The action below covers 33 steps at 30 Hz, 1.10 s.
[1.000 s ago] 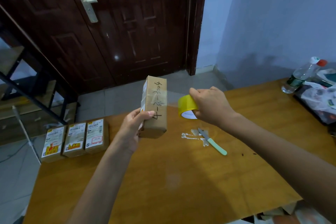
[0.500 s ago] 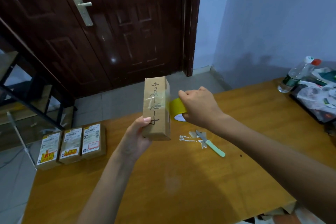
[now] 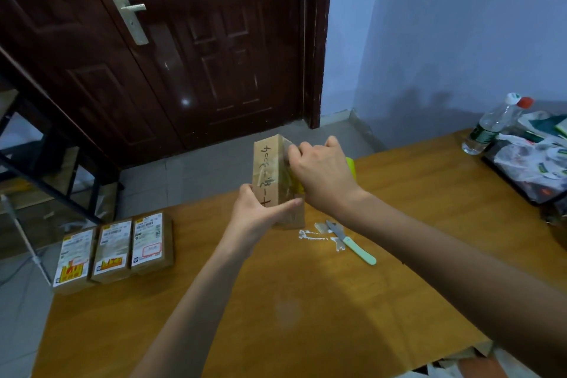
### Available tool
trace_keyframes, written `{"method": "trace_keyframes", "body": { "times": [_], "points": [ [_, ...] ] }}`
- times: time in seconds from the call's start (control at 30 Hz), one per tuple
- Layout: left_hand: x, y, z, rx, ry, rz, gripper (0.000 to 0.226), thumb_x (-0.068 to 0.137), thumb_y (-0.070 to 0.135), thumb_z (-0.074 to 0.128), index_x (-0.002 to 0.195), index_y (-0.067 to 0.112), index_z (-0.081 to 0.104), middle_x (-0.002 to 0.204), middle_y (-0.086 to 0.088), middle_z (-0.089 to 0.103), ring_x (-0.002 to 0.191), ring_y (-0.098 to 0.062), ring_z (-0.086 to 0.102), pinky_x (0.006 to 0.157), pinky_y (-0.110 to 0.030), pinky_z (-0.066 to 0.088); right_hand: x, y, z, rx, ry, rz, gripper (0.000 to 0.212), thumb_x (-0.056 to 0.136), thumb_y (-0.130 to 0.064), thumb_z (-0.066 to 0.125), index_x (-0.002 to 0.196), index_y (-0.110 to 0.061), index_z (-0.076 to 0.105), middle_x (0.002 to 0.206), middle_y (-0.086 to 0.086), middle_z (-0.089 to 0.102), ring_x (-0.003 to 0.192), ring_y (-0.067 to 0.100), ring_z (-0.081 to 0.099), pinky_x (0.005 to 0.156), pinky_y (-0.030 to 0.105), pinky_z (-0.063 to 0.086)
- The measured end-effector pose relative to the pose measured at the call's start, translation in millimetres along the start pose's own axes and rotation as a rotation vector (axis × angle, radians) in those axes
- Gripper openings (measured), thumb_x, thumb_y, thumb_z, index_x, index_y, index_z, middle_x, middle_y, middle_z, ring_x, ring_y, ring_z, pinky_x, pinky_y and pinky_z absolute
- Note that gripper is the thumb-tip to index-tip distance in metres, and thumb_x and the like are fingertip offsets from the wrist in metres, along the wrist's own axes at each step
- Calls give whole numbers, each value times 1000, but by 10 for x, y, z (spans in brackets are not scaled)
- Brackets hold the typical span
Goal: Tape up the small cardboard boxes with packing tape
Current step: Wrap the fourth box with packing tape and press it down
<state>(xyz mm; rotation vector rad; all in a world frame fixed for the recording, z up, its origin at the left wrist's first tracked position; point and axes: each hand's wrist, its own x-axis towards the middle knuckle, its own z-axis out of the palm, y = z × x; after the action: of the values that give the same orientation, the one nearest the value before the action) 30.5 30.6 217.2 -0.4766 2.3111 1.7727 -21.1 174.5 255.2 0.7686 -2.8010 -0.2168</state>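
Box point(image 3: 270, 175) stands on end above the counter point(image 3: 306, 310), long axis upright, handwritten face toward the camera. Left hand point(image 3: 257, 218) grips its lower end; right hand point(image 3: 322, 175) clutches the yellow tape roll point(image 3: 350, 164) against its right side.

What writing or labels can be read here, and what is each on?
"4-?-3004", handwritten, middle character unclear: on the held box.
Printed shipping labels on the three boxes lying on the table: too small to read.
Green label on the water bottle: blurred, unreadable.
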Motion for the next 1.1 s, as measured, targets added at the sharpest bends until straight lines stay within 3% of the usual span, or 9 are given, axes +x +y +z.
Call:
{"method": "trace_keyframes", "body": {
  "times": [0.17,0.27,0.37,0.47,0.57,0.73,0.93,1.1],
  "points": [
    [82,-104,-3,-123,62,21,61,72,20,84,121,12,49,111,-7,63,101,-20,63,75,-33,57,-52,188,3,97,45,1,45,73,-27,73,109,-16,50,98,0,58,94,23,56,81,35,36],
    [92,-116,-80,-237,67,-4,47,76,11,79,117,10,54,107,-9,67,96,-23,67,77,-37,59,-96,439,44,193,49,69,37,70,-27,70,98,-16,49,92,2,59,87,27,56,67,33,34],
    [100,-166,-104,-310,72,-54,36,79,8,75,111,8,58,101,-10,70,83,-20,70,68,-36,60,-114,549,91,302,58,161,29,75,-14,64,89,-17,38,83,1,55,80,31,57,54,31,29],
    [129,-269,-99,-245,146,-81,44,77,8,77,116,5,57,104,-11,68,91,-25,68,78,-43,59,-105,571,-45,200,253,142,28,68,-16,63,92,-14,49,81,1,55,80,29,55,49,28,28],
    [116,-269,-130,-300,153,-104,41,78,7,76,115,3,58,103,-15,69,89,-27,68,75,-41,59,-91,537,-145,60,335,83,36,66,-24,66,98,-14,56,83,0,59,83,24,52,47,25,23],
    [90,-140,-277,-419,85,-85,27,83,7,68,109,2,60,93,-10,68,77,-19,67,51,-23,54,-154,586,112,-10,211,137,43,64,-17,77,101,-9,56,80,4,59,81,28,54,45,21,17],
    [25,-113,-361,-556,-58,-151,16,87,13,60,102,7,61,101,-12,68,96,-25,65,77,-33,57,-206,560,322,-73,50,168,39,55,-10,77,85,-11,53,66,4,51,71,29,49,45,18,10],
    [-49,-129,-413,-636,-144,-114,20,88,13,56,107,8,60,88,-5,74,85,-18,70,67,-27,59,-202,485,357,-70,32,151,42,54,-14,81,84,-11,52,64,4,49,70,27,47,45,17,9]
  ]
}}
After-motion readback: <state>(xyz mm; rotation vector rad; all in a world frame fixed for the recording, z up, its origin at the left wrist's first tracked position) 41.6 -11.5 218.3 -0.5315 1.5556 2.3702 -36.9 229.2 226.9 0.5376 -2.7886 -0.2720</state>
